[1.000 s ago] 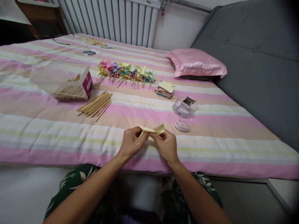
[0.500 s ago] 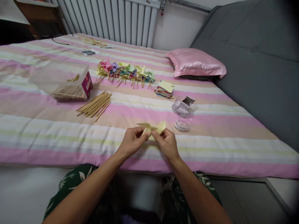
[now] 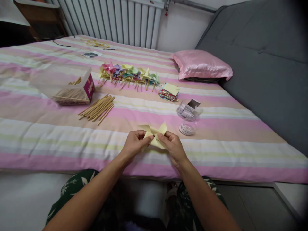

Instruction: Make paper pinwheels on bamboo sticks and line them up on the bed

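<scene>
A pale yellow paper pinwheel [image 3: 157, 143] is pinched between both my hands above the near edge of the bed, its pointed blades folded in around a small dark pin head [image 3: 154, 136] at the centre. My left hand [image 3: 136, 142] grips its left side, the thumb tip beside the pin head. On the other side my right hand [image 3: 172, 144] is closed on the paper, thumb on top. The fingers beneath are partly hidden by the paper. No stick shows on this pinwheel.
Wooden sticks [image 3: 97, 109] lie left, near a clear plastic box [image 3: 68, 93] holding more. Finished pinwheels [image 3: 130, 72] lie in a row further back. A stack of coloured paper [image 3: 169, 92], an open clear pack [image 3: 189, 110] and a round clear container [image 3: 187, 129] sit right, below a pink pillow [image 3: 202, 64].
The pinwheel has turned and tilted in my hands, so its open face and the dark pin head now show. Both hands stay in nearly the same place.
</scene>
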Demonstrator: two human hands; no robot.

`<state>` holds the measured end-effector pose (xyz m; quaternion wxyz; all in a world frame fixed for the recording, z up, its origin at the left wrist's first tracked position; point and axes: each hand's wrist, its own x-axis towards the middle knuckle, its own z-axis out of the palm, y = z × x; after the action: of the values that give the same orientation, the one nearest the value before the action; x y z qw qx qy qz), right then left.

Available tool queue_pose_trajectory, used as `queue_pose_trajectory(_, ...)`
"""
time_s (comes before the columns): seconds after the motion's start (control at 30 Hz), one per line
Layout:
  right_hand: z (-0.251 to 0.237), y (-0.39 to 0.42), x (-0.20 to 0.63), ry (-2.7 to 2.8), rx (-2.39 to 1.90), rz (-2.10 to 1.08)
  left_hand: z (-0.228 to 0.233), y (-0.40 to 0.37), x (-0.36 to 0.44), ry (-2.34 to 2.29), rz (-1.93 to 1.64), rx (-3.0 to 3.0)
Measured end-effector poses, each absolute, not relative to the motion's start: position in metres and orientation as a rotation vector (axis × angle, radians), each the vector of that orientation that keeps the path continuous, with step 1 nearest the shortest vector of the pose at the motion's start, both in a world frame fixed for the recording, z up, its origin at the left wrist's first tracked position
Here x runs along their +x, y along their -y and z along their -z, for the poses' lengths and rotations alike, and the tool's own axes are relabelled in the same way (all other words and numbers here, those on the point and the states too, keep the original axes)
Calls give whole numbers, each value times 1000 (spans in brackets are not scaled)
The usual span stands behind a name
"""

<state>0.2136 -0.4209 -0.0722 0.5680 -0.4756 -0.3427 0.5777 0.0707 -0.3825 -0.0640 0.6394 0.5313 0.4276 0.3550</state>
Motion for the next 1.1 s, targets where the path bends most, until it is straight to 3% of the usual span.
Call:
queue_pose_trajectory(0.67,85,417,220,1236,-1353,-931,64,376,64,-865,-702,1513)
queue_pose_trajectory(0.93,85,417,220,1005,-1273,-1146,52,370,51,-866,-678,1475)
queue_pose_trajectory(1.1,82,417,221,738,-1235,-1350,48,348,25,-1000,-905,1399)
